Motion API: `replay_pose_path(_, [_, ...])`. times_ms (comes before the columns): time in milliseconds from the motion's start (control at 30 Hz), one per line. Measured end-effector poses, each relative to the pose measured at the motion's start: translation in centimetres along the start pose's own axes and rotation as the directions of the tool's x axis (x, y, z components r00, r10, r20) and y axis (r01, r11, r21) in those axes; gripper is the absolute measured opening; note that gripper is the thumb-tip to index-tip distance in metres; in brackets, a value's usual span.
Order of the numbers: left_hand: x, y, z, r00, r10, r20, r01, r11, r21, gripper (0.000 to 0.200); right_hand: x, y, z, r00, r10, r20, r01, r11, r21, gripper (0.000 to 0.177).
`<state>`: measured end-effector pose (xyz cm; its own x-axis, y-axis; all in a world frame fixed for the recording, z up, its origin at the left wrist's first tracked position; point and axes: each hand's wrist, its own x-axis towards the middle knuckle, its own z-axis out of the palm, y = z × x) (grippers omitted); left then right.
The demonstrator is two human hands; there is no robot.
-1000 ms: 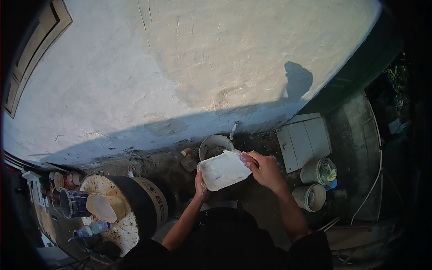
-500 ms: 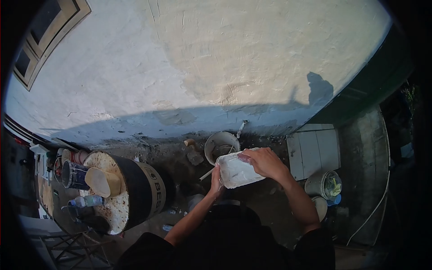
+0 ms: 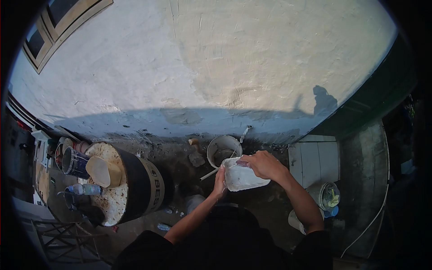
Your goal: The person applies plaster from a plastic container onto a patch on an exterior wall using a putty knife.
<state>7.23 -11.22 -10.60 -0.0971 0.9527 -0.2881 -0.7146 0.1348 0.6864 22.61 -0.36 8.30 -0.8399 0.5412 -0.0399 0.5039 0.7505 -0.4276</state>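
L hand clamped on white tray edge as support | R hand curled over rim, grip unclear | tray held above bucket, prob. for drips

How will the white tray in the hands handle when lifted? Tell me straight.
Probably stiff: the white tray shows no sag though the left hand and right hand grip only its edges. Likely slippery and heavyish, since wet-looking white paste coats it. Tilted, that coating might slide.
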Motion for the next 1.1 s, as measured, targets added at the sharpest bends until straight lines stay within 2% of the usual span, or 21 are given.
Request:
replay_pose_path(100, [-0.1,0.7,0.3,1.0,0.028,0.011,-0.028,0.999,0.028,0.05,0.3,-0.1,-0.1,0.998,-0.059,0.032,0.059,0.998,-0.012,0.023])
replay_pose_path(133, [-0.1,0.7,0.2,1.0,0.005,0.019,-0.004,1.0,-0.022,0.051,0.5,0.0,-0.1,0.997,-0.065,0.037,0.066,0.998,0.0,0.023])
replay_pose_path(300, [-0.4,0.7,0.1,0.999,0.001,-0.032,-0.001,1.0,-0.004,0.049,0.7,-0.2,-0.3,0.994,-0.068,0.081,0.069,0.998,-0.006,0.021])
replay_pose_path(400, [-0.4,0.9,0.5,0.999,0.039,-0.037,-0.039,0.999,0.024,0.047,0.6,-0.3,-0.6,0.996,-0.077,0.047,0.079,0.997,-0.025,0.022])
replay_pose_path(500, [-0.3,1.0,0.6,0.996,0.088,-0.028,-0.087,0.996,0.038,0.047,0.9,-0.2,-0.9,0.997,0.008,0.078,-0.007,1.0,-0.009,0.026])
replay_pose_path(600, [-0.2,0.9,0.6,0.993,0.108,-0.05,-0.106,0.993,0.043,0.05,1.2,0.0,-0.4,0.998,-0.015,0.064,0.013,0.999,0.038,0.026])
replay_pose_path(700, [-0.1,0.9,0.6,0.994,0.082,-0.077,-0.08,0.997,0.021,0.049,1.7,-0.3,-0.4,0.988,-0.013,0.151,-0.006,0.992,0.124,0.026])
replay_pose_path(767, [0.1,0.9,0.5,0.994,0.072,-0.087,-0.07,0.997,0.026,0.049,2.0,0.0,-0.1,0.987,-0.022,0.161,0.003,0.993,0.116,0.026])
replay_pose_path(867, [0.7,0.4,0.0,0.997,0.078,-0.015,-0.079,0.996,-0.05,0.049,2.3,-0.2,-0.6,0.979,-0.037,0.2,0.012,0.992,0.123,0.027])
replay_pose_path(1100, [1.3,-0.8,-0.8,0.985,0.174,-0.01,-0.174,0.985,0.007,0.049,3.8,-0.3,-0.9,0.949,-0.078,0.307,0.043,0.992,0.118,0.031])
